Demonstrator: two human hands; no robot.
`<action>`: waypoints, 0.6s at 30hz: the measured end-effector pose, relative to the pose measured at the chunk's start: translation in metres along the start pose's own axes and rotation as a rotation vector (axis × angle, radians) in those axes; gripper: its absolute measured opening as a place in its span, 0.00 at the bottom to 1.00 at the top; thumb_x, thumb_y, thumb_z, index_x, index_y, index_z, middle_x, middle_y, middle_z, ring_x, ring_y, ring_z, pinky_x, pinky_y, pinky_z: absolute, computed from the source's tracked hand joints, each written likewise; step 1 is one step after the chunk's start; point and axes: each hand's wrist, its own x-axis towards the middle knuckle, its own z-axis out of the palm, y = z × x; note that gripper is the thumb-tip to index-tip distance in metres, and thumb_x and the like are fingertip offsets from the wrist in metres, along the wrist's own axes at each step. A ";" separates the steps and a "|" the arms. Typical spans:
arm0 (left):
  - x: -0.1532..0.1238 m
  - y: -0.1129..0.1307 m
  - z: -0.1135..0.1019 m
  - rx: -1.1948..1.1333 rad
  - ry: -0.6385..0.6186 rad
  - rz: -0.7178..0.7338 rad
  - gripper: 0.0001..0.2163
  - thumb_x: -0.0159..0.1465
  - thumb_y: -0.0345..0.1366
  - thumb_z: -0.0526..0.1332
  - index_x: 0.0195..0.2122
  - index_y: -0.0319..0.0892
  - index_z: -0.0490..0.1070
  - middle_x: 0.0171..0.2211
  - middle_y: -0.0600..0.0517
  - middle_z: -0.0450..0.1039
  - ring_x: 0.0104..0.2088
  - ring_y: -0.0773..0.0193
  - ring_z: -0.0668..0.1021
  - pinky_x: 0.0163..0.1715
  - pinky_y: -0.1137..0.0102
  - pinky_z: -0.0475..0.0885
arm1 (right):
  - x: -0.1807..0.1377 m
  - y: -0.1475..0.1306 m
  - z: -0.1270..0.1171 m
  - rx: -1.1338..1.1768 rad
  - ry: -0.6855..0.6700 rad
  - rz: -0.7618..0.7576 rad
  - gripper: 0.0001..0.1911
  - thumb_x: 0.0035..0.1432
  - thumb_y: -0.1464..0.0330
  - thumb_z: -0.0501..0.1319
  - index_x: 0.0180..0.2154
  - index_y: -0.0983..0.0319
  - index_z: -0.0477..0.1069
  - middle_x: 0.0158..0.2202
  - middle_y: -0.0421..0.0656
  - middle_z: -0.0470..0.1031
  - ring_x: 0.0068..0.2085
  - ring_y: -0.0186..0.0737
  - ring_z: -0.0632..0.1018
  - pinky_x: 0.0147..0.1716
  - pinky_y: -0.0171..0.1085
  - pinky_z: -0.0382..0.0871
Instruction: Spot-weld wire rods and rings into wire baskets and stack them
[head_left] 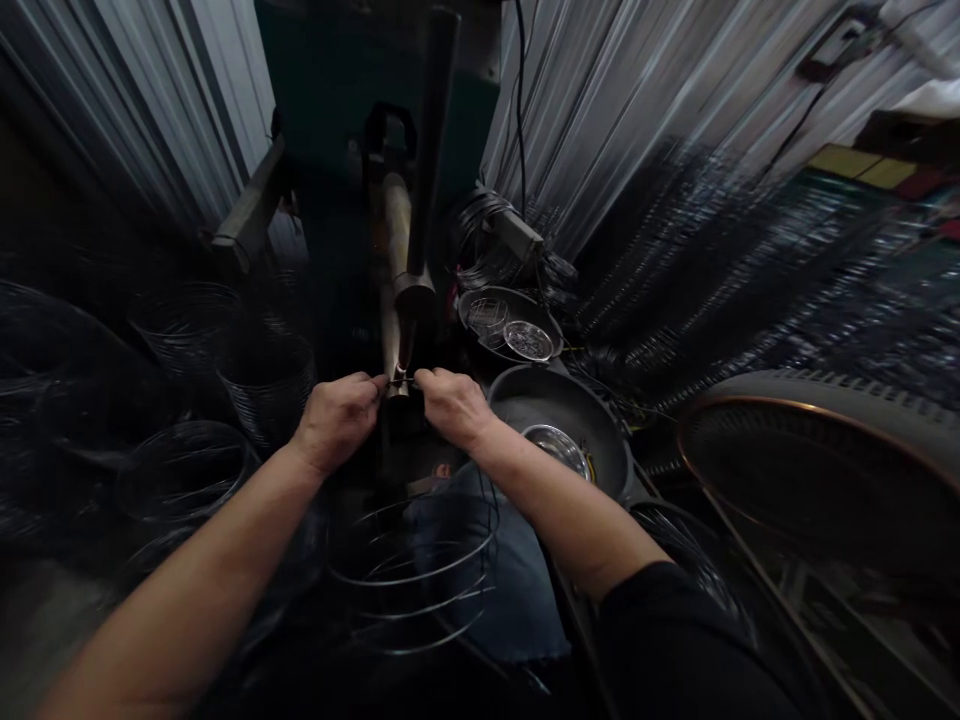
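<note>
Nearest, one stack of wire rings (412, 580) under both forearms, then the left hand (335, 422) and right hand (454, 407), all fingers (367, 390) curled closed, pinching one thin wire (398, 382) from either side at the foot of a lever press (397, 240) with a wooden handle. Just right of the hands, two dark metal pans: the nearer pan (559, 420) with one round wire piece (556, 448), the farther pan (510, 322) with two (487, 320). Left, about four dim wire baskets (184, 470); farther right, one large round rimmed frame (817, 470).
</note>
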 end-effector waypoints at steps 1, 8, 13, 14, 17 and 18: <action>0.002 -0.001 0.000 0.001 0.001 -0.002 0.14 0.64 0.36 0.51 0.38 0.39 0.76 0.30 0.49 0.74 0.30 0.65 0.77 0.31 0.74 0.69 | 0.002 0.000 0.000 -0.006 -0.009 -0.001 0.17 0.65 0.70 0.43 0.45 0.59 0.69 0.39 0.48 0.75 0.38 0.43 0.77 0.34 0.35 0.66; 0.012 -0.004 0.001 0.030 0.002 0.014 0.13 0.63 0.35 0.51 0.37 0.41 0.76 0.31 0.49 0.75 0.31 0.65 0.77 0.32 0.73 0.70 | 0.013 0.002 -0.002 -0.013 -0.024 0.003 0.17 0.64 0.70 0.44 0.45 0.59 0.68 0.40 0.48 0.74 0.39 0.44 0.78 0.34 0.36 0.67; 0.012 -0.006 0.002 0.021 0.007 0.020 0.14 0.63 0.35 0.50 0.36 0.41 0.76 0.32 0.49 0.75 0.32 0.65 0.77 0.33 0.74 0.70 | 0.015 0.002 -0.001 -0.006 -0.035 0.000 0.16 0.65 0.70 0.44 0.47 0.60 0.68 0.41 0.49 0.74 0.40 0.44 0.78 0.36 0.36 0.68; 0.012 -0.006 0.002 0.022 0.006 0.021 0.14 0.63 0.35 0.50 0.36 0.41 0.76 0.32 0.48 0.75 0.33 0.64 0.77 0.34 0.73 0.70 | 0.015 0.002 -0.001 -0.006 -0.032 -0.003 0.16 0.65 0.70 0.44 0.47 0.60 0.68 0.41 0.49 0.74 0.40 0.44 0.78 0.36 0.36 0.68; 0.012 -0.006 0.003 0.033 0.000 0.014 0.14 0.64 0.35 0.50 0.36 0.40 0.76 0.32 0.48 0.75 0.32 0.63 0.78 0.32 0.72 0.70 | 0.015 0.003 0.000 -0.010 -0.011 -0.015 0.16 0.64 0.70 0.45 0.45 0.59 0.68 0.40 0.47 0.75 0.39 0.44 0.78 0.34 0.36 0.68; 0.012 -0.006 0.004 0.034 0.000 0.011 0.14 0.64 0.35 0.50 0.36 0.40 0.76 0.32 0.48 0.75 0.32 0.63 0.78 0.32 0.72 0.70 | 0.015 0.003 0.000 -0.014 -0.006 -0.014 0.16 0.64 0.71 0.45 0.45 0.59 0.68 0.40 0.47 0.75 0.38 0.44 0.78 0.33 0.36 0.68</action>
